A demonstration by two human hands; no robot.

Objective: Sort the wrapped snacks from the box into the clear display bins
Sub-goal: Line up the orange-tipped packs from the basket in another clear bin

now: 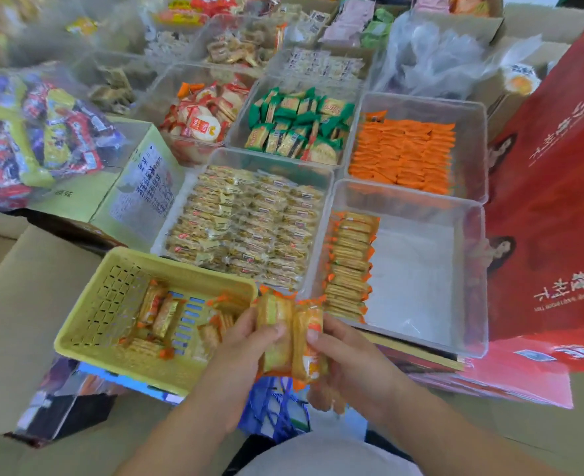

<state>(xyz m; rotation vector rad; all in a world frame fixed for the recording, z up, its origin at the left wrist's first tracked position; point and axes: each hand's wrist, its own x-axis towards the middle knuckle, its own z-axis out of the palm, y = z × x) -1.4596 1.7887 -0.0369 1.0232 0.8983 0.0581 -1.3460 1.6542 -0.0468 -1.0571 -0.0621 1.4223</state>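
Note:
Both hands hold a small stack of orange-edged wrapped cracker packs (292, 334) just in front of the bins. My left hand (245, 352) grips the stack's left side with the thumb on top. From the right, my right hand (345, 359) grips the same packs. A yellow plastic basket (88, 324) to the left holds several more of these packs. Right behind the hands stands a clear bin (469, 269) with one row of the same crackers (349, 266) along its left wall.
More clear bins sit behind: pale cracker packs (245, 225), orange packs (403, 152), green packs (297, 125), red-and-white rice crackers (201, 115). A big red carton (555, 187) stands at the right. At the left are a green box (139, 187) and a bag of mixed snacks (33, 135).

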